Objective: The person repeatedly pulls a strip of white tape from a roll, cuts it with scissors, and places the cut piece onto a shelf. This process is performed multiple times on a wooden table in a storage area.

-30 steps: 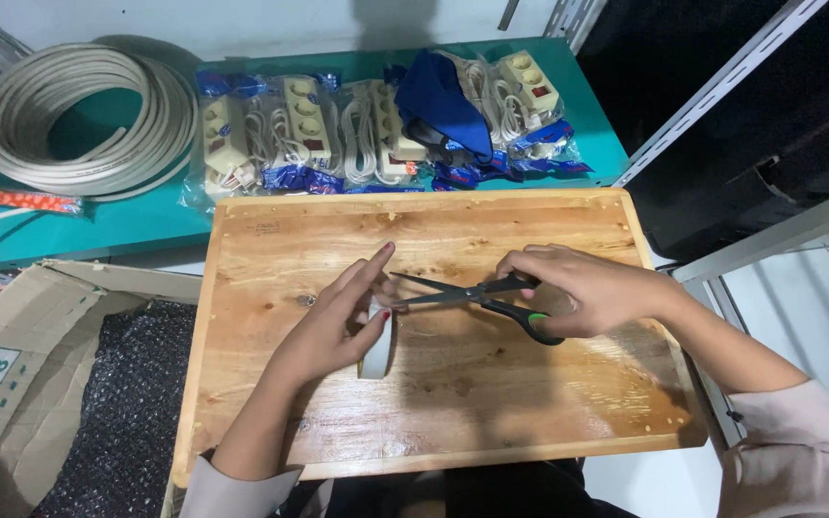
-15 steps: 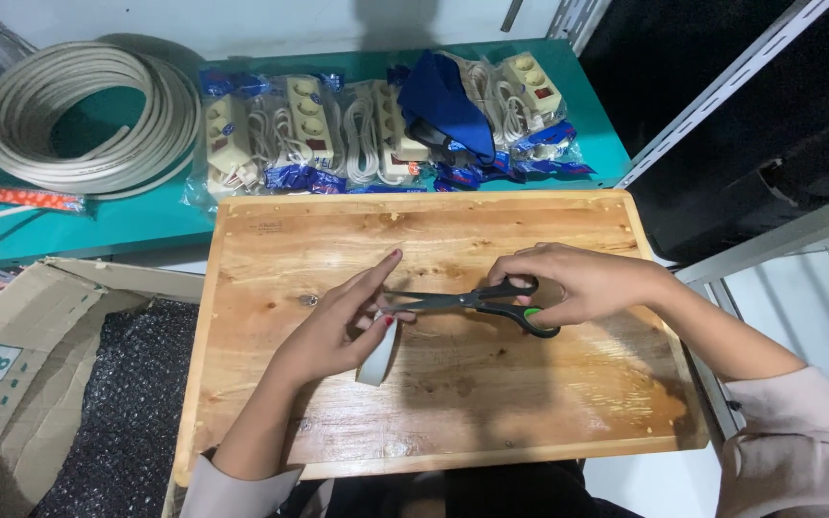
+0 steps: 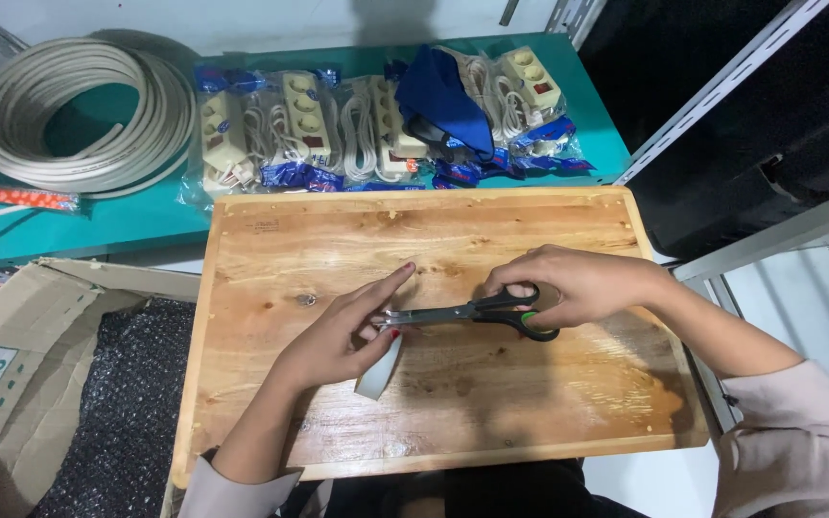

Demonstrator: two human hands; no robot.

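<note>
Coil of cream cable (image 3: 74, 115), teal table's (image 3: 136, 225) left end; bagged cream power strips (image 3: 290, 129) along its front edge, blue cloth (image 3: 443, 101) atop; cardboard box (image 3: 11, 374), lower left.

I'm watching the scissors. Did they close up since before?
Yes. The scissors blades closed, and the tips sank slightly toward the near edge of the wooden board.

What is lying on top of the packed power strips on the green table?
A dark blue cloth lies on the packed power strips, near the right end of the row. It covers parts of two packs, so what is beneath it cannot be seen. The other packs are uncovered.
</note>
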